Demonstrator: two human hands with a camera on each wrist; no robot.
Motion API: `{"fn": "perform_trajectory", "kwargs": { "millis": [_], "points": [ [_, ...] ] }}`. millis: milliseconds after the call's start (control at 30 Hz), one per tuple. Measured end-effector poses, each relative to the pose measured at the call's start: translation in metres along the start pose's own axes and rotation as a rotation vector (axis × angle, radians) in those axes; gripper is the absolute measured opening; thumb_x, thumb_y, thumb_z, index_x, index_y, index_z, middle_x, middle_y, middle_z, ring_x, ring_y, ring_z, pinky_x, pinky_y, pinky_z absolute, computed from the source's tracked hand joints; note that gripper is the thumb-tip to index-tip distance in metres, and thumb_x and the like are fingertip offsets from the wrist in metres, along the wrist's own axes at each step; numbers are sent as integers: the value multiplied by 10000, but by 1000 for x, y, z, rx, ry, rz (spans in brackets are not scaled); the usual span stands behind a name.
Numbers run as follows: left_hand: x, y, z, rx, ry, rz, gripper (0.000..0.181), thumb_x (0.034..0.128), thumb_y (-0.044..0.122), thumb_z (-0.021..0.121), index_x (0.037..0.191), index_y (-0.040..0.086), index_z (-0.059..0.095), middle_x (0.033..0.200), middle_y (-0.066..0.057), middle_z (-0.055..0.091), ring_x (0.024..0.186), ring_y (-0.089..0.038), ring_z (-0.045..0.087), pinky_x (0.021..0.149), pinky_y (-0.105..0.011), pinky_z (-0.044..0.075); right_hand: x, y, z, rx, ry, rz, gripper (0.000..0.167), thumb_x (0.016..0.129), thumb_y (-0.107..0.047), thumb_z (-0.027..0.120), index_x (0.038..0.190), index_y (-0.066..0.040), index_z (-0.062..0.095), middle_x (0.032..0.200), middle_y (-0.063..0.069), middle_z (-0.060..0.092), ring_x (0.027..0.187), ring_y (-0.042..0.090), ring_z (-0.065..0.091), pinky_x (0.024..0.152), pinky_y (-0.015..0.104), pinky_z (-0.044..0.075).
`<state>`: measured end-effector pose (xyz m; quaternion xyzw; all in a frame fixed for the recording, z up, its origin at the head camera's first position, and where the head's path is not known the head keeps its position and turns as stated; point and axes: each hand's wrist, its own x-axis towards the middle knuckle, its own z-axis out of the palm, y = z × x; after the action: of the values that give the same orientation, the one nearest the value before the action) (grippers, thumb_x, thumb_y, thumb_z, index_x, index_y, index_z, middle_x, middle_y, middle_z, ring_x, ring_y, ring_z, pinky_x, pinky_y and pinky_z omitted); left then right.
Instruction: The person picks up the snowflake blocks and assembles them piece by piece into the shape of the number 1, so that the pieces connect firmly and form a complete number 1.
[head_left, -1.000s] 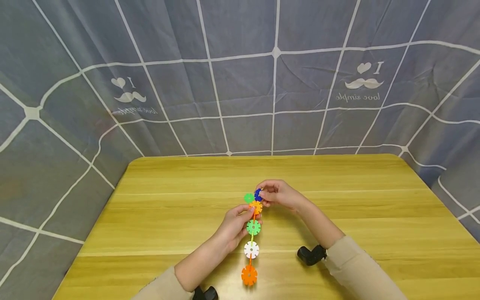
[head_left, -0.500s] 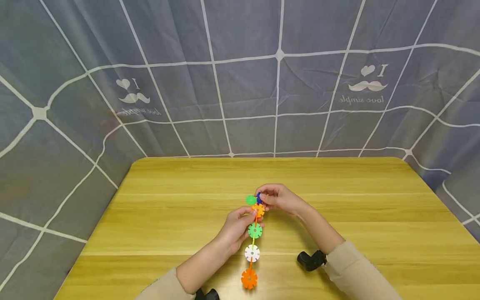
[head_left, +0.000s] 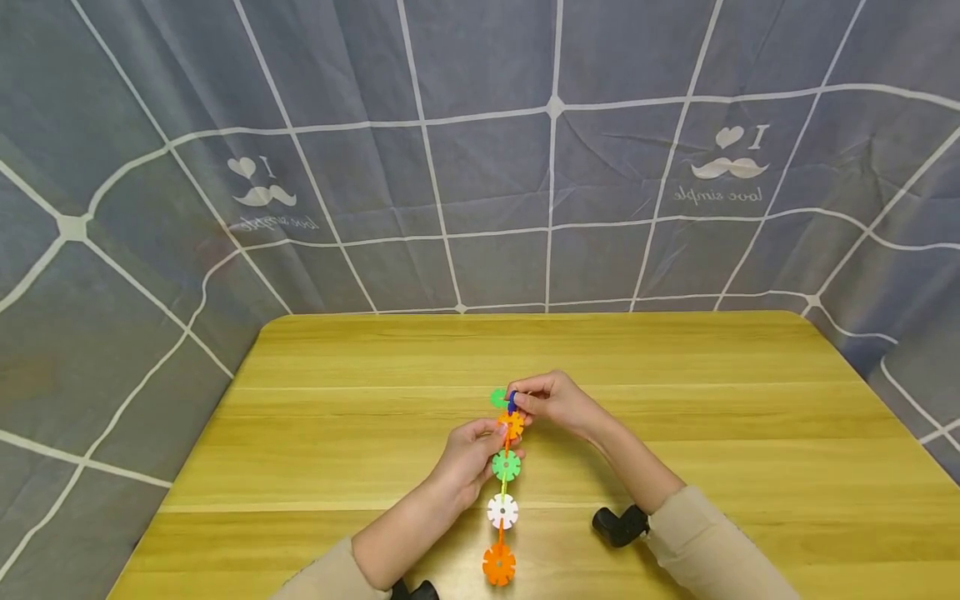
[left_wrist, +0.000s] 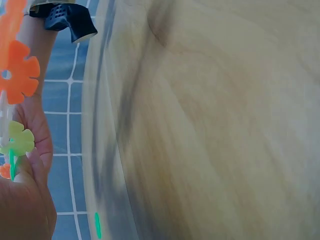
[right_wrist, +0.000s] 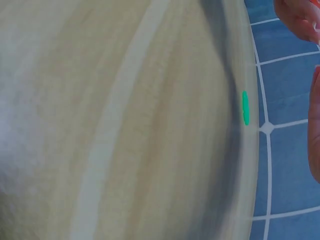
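Observation:
A chain of slotted snowflake discs runs down the middle of the head view. Its lower end is an orange disc, then come a white disc and a green disc, joined by other discs seen edge-on. My left hand pinches the chain at its upper orange disc. Just above, my right hand pinches a blue disc, turned nearly edge-on and touching or very close to the orange disc's upper edge. Fingers partly hide that contact. In the left wrist view, the chain's orange disc hangs beside the hand.
A loose green disc lies on the wooden table just beyond the hands. Black wrist-worn devices sit at both forearms. A grey curtain with white lines hangs behind the table's far edge.
The blue disc has turned from showing part of its face to nearly edge-on and moved down toward the upper orange disc with my right hand. My left hand keeps its pinch.

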<state>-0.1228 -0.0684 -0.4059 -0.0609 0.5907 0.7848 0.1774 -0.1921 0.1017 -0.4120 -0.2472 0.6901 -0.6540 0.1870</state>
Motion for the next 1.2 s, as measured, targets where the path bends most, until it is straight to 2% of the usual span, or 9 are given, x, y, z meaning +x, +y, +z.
{"fn": "perform_trajectory", "kwargs": {
  "millis": [200, 400, 633, 867, 900, 1033, 1200],
  "points": [
    [0, 3, 0, 4, -3, 23, 225, 965, 7, 461, 1094, -166, 523, 876, -98, 636, 736, -160, 664, 719, -245, 550, 0, 1, 1, 1, -2, -9, 277, 954, -1, 481, 1070, 250, 495, 749, -19, 596, 637, 75, 521, 622, 192, 495],
    [-1, 7, 4, 9, 29, 14, 232, 959, 14, 479, 1104, -163, 517, 935, -154, 641, 757, -184, 674, 710, -247, 551, 1, 0, 2, 19, 32, -2, 296, 950, -16, 495, 1104, 237, 507, 802, -42, 644, 650, 48, 545, 630, 177, 503],
    [0, 5, 5, -3, 39, 17, 227, 958, 14, 478, 1089, -162, 537, 924, -108, 615, 724, -130, 658, 684, -208, 544, 3, 3, 2, 43, 32, 13, 297, 942, 11, 497, 1125, 245, 484, 860, -33, 653, 689, 47, 561, 650, 182, 520],
    [0, 8, 4, 7, 33, 14, 215, 969, 50, 476, 1082, -119, 548, 963, -103, 606, 724, -99, 647, 639, -177, 528, 4, 3, 0, 32, 29, 4, 324, 938, -7, 515, 1148, 237, 475, 1018, 258, 626, 754, 76, 610, 703, 243, 548],
    [0, 8, 4, 11, 31, 13, 216, 970, 51, 474, 1083, -117, 548, 958, -101, 605, 722, -96, 644, 635, -172, 524, 4, 3, 0, 33, 26, 3, 329, 937, -6, 516, 1153, 237, 470, 1023, 268, 622, 762, 79, 616, 708, 251, 550],
    [0, 7, 2, 31, 17, 12, 222, 971, 67, 477, 1083, -108, 556, 935, -80, 600, 732, -90, 641, 629, -156, 510, 4, 6, 0, 58, 16, 0, 335, 931, 14, 514, 1166, 244, 450, 1000, 225, 638, 773, 89, 623, 709, 259, 552],
    [0, 5, 1, 34, 5, -3, 257, 976, 70, 465, 1117, -128, 550, 922, -76, 602, 743, -92, 644, 655, -163, 517, 3, 8, 1, 97, 13, 12, 339, 927, 32, 506, 1173, 252, 427, 916, 50, 663, 762, 91, 625, 704, 255, 551]
  ]
}}
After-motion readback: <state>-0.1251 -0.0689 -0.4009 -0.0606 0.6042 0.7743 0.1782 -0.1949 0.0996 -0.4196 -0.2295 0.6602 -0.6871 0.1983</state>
